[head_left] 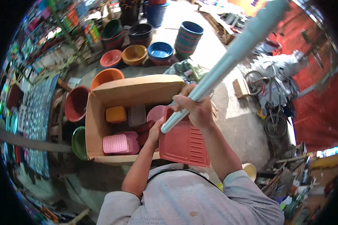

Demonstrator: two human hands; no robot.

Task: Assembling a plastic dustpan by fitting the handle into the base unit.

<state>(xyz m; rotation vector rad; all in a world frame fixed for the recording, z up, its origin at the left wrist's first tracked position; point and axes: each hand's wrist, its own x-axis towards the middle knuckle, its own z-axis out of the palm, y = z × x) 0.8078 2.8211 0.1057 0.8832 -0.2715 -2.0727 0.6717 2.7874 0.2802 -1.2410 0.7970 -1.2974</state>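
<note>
My right hand is wrapped round a pale blue-green pole, possibly more than one side by side. The pole slants from the upper right down to my left hand. My left hand is closed at the left edge of a red plastic dustpan with ridges on one side, right by the pole's lower end. The dustpan overlaps the near right part of an open cardboard box. Inside the box lie stacked pink containers, an orange container, a clear container and a round pink piece.
Beyond the box stand an orange basin, a yellow basin, a blue basin and a tall basin stack. Left are a red basin and a green basin. A bicycle stands right, by a red sheet.
</note>
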